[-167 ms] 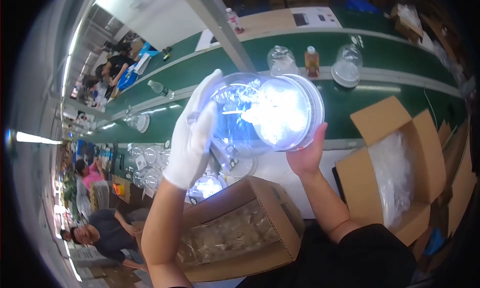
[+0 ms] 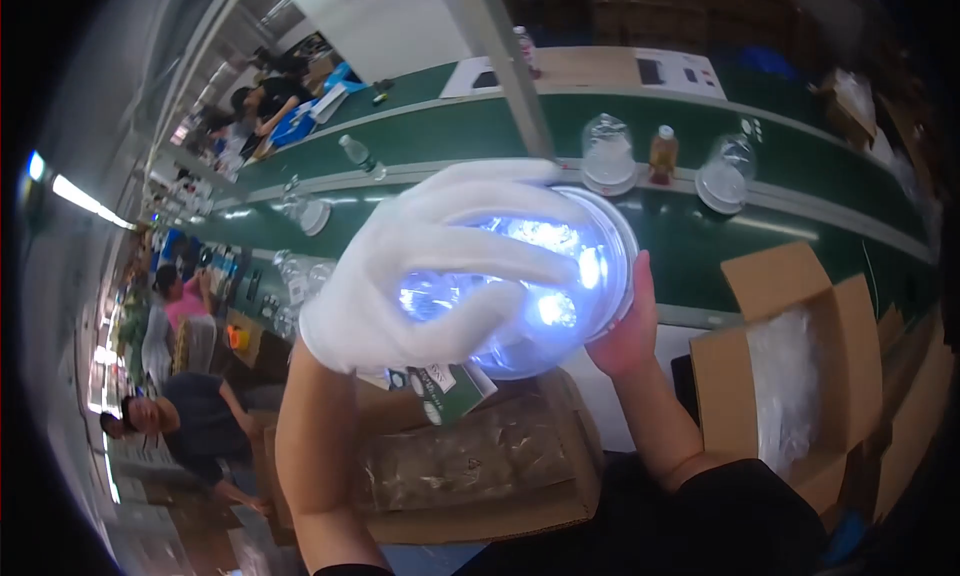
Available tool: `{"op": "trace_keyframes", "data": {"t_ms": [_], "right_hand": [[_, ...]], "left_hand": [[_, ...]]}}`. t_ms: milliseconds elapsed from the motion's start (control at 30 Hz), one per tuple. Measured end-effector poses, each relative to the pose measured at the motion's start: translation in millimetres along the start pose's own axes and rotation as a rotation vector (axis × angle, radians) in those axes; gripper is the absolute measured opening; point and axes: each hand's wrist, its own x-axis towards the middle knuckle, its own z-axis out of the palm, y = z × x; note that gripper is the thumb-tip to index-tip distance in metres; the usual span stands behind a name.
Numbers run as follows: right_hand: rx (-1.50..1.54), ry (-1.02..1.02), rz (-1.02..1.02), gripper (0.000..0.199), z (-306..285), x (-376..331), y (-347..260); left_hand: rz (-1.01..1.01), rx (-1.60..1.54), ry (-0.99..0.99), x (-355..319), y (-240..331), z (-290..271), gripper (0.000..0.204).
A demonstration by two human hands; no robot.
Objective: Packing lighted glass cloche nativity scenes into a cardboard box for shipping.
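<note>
A clear dome lamp [image 2: 430,294] with bright white-blue light inside is held up in front of me, lying on its side with its round base to the right. My left hand [image 2: 430,261], in a white glove, wraps over the dome with its fingers somewhat spread across it. Bare, my right hand [image 2: 625,326] grips the base rim from below, its thumb up along the edge; its other fingers are mostly hidden. A green and white paper tag [image 2: 445,391] hangs beneath the dome. Below it is an open cardboard box [image 2: 545,516] with clear plastic packaging [image 2: 470,466] inside.
Another open carton [image 2: 845,356] with plastic wrap stands at right. Clear domes [image 2: 608,156] [image 2: 727,176] and a brown drink bottle [image 2: 663,156] stand on the green bench [image 2: 780,236]. More domes [image 2: 305,211] lie left. Nearby at left is a person in dark grey [image 2: 205,426].
My left hand has moved from the dome's far end across its side, covering more of it. The lamp has tilted and dropped slightly, and the tag now shows. My view has shifted.
</note>
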Motion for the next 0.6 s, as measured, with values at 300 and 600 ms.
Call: {"op": "trace_keyframes", "data": {"t_ms": [300, 600], "right_hand": [[0.219, 0.115, 0.253, 0.064, 48, -26, 9], [0.090, 0.172, 0.236, 0.068, 63, -29, 17]], "left_hand": [[-0.192, -0.431, -0.031, 16, 13, -13, 0.053], [-0.412, -1.359, 0.961, -122, -33, 94, 0.068]]}}
